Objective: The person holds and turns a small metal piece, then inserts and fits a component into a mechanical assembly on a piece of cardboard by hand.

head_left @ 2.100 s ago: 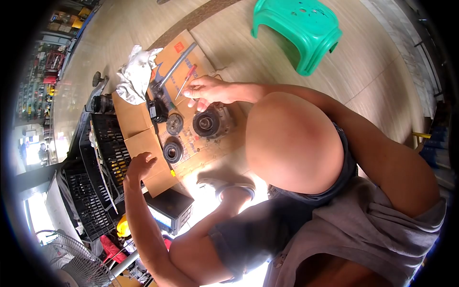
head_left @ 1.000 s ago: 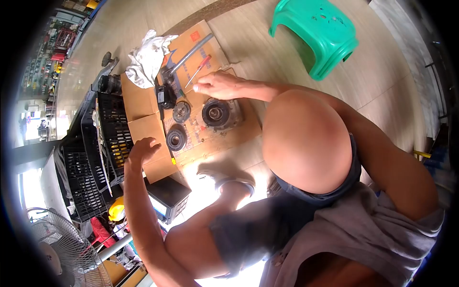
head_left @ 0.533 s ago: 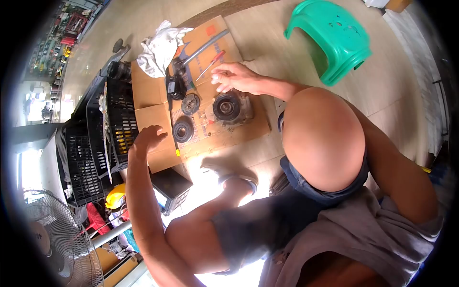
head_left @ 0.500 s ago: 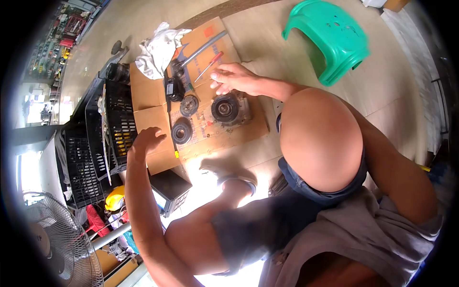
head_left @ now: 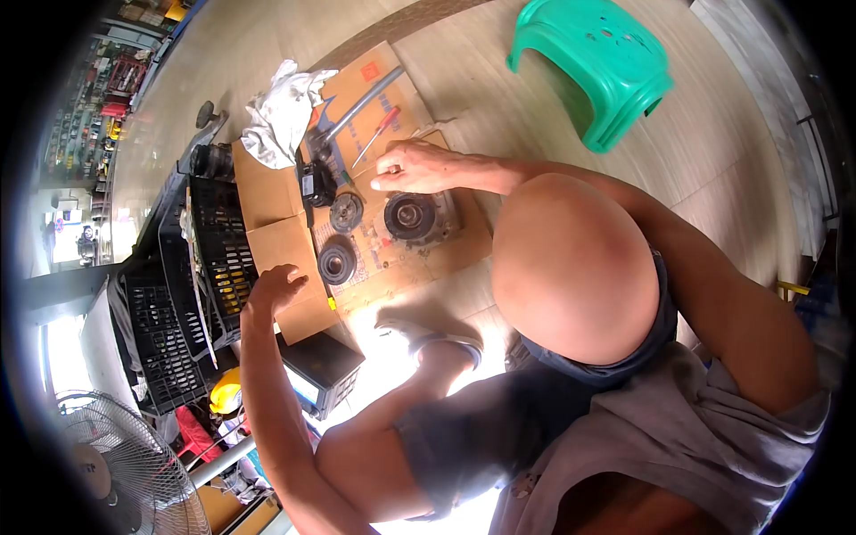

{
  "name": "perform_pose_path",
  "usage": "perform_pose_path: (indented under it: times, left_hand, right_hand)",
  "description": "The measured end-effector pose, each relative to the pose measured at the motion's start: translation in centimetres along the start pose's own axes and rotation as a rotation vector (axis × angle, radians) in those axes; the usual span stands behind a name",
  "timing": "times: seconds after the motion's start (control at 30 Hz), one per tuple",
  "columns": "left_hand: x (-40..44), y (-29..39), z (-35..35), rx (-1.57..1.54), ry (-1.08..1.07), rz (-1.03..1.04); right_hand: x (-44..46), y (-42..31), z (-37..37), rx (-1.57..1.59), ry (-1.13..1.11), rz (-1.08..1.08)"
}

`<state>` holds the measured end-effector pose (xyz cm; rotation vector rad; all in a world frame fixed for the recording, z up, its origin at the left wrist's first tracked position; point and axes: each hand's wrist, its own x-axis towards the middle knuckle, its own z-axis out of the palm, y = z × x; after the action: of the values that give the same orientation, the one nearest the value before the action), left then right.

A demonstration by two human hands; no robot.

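The right hand is bent in a loose curl, thumb and fingertips drawn together, just above and beside a round housing with a black ring. Whether its grip closes on something small cannot be told; nothing sticks out of it. The left hand is released, fingers slightly bent, over or on the flap of the cardboard, with nothing seen in it.

The housing lies flat on the cardboard, ring side up. Near it are a metal disc and a black wheel, side by side. Beyond the right fingertips lies a screwdriver, red handle pointing away; a metal tube, a black device and a white cloth lie farther out. Black crates stand beside the left edge, and a green stool stands well apart on the floor.

For steady work here, the fingertips would best come down on the ring from above, evenly, with the left hand bracing the housing's rim so that it does not slide on the cardboard. The wrist should clear the disc, and small pieces are best kept off the cardboard's edge.
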<state>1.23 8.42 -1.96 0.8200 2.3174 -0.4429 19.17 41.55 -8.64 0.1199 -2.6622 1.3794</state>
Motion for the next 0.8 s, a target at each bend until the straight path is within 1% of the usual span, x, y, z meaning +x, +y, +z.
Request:
perform_pose_path:
  times: [0.03, 0.13, 0.23, 0.33, 0.43, 0.47, 0.57, 0.7, 0.8]
  left_hand:
    - [0.0, 0.0, 0.0, 0.002, 0.004, 0.006]
    - [0.3, -0.2, 0.2, -0.001, 0.009, 0.016]
    - [0.4, -0.2, 0.2, -0.012, 0.003, 0.014]
    - [0.4, -0.1, 0.1, 0.001, 0.02, 0.041]
    - [0.1, 0.2, 0.0, 0.001, 0.003, 0.017]
    - [0.1, 0.3, 0.0, 0.013, -0.001, 0.015]
    - [0.3, -0.1, 0.4, -0.007, 0.005, 0.045]
    - [0.4, -0.3, 0.5, -0.012, -0.012, 0.022]
    - [0.7, -0.5, 0.7, 0.001, -0.008, 0.035]
  right_hand:
    - [0.0, 0.3, 0.3, 0.005, 0.058, -0.045]
    - [-0.6, 0.2, 0.4, 0.629, 0.06, 0.208]
    - [-1.0, -0.2, -0.1, 0.996, 0.02, 0.344]
    - [-0.8, -0.4, -0.5, 0.966, -0.038, 0.432]
    - [-0.2, -0.9, -1.0, 0.521, -0.083, 0.397]
    - [-0.2, -1.2, -0.5, 0.413, 0.017, 0.34]
    - [-0.2, -1.4, -0.2, 0.014, 0.02, 0.126]
    - [0.0, -0.6, -0.5, -0.041, -0.075, 0.074]
    - [-0.4, -0.2, -0.4, 0.113, 0.066, 0.075]
